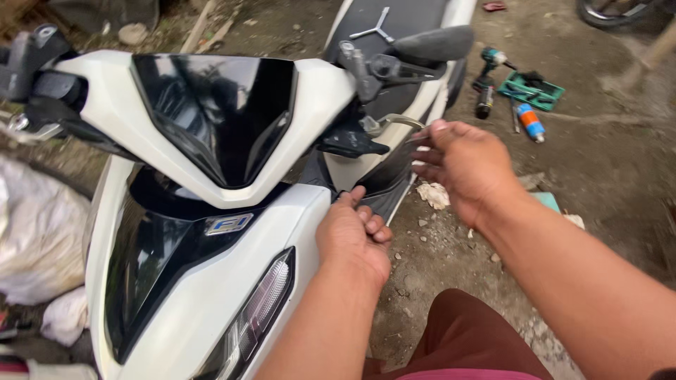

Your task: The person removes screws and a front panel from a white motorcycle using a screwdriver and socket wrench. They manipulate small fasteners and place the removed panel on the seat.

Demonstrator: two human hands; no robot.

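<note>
Left hand (354, 236): fingers curled over white front panel (211, 295) edge.
Right hand (461, 169): open, empty, near brake lever (398, 121).
Panel: probably stiff, smooth plastic; best gripped at edge.

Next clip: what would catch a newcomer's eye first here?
A white scooter with a black windscreen fills the left and centre of the view. The left hand grips the edge of its front panel, while the right hand hovers open beside the handlebar. On the dirt ground at upper right lie a cordless drill, a green tray and a spray can.
</note>
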